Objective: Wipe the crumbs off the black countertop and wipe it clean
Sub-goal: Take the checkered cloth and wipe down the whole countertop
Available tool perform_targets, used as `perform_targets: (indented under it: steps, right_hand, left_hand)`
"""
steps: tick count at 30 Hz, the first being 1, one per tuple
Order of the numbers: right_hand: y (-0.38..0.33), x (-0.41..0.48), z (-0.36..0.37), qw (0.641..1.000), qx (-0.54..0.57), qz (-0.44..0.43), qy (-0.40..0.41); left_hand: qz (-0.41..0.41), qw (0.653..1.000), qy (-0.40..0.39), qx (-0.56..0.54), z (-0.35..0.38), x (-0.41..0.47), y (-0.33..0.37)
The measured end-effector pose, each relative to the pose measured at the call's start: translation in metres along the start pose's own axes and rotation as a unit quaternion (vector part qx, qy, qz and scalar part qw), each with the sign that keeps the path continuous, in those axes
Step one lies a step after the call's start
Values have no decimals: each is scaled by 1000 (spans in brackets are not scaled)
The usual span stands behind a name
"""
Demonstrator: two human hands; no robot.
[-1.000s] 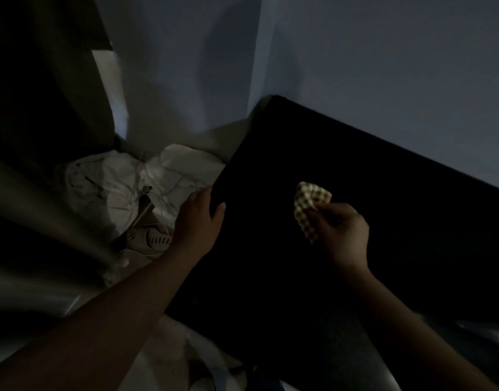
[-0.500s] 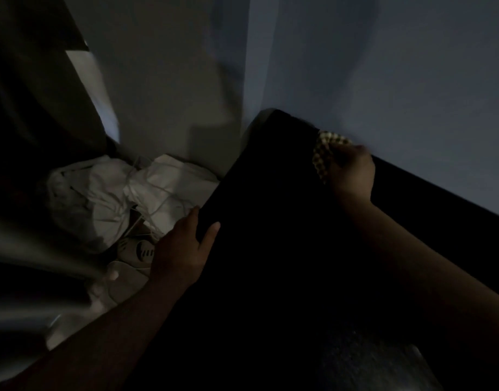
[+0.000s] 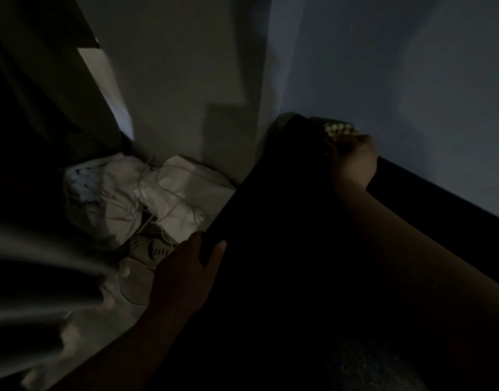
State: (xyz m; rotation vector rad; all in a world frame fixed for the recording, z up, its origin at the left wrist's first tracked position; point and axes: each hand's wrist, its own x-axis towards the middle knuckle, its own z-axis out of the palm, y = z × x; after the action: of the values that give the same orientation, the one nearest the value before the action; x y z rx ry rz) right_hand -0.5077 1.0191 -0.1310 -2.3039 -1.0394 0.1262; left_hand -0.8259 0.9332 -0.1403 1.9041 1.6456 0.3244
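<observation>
Change: we note that the right hand [image 3: 352, 162] and its checked cloth [image 3: 340, 128] have travelled from the middle of the black countertop [image 3: 285, 221] to its far edge. They are now closer to the back corner than half a second ago. The left hand [image 3: 183, 272] has kept its place.
Surroundings: white bags [image 3: 172, 198] tied with string and a shoe [image 3: 155, 249] lie on the floor just beside the countertop's left edge. A grey curtain [image 3: 31, 277] hangs further left.
Obstruction: the right forearm [image 3: 412, 249] crosses the countertop and hides part of it. In this dim light we cannot make out crumbs.
Right hand: fingers curled round the cloth, holding it at the far edge, against the wall [image 3: 412, 80].
Left hand: thumb on top, fingers over the side, gripping the left edge.
Countertop: it spans the space between the two hands.
</observation>
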Motion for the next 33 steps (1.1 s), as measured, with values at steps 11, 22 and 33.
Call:
perform_targets:
  steps: [11,22,33]
  right_hand:
    - [-21,-20,1,983,118,-123,-65]
    - [-18,-79,12,990,79,-112,-23]
    - [5,-57,-29,998,29,-48,16]
  left_hand:
    - [-2,1000,-4,-8,3,1,-3]
    - [-5,1000,-11,-5,-1,0,0]
    - [38,999,15,2,-2,-2,2]
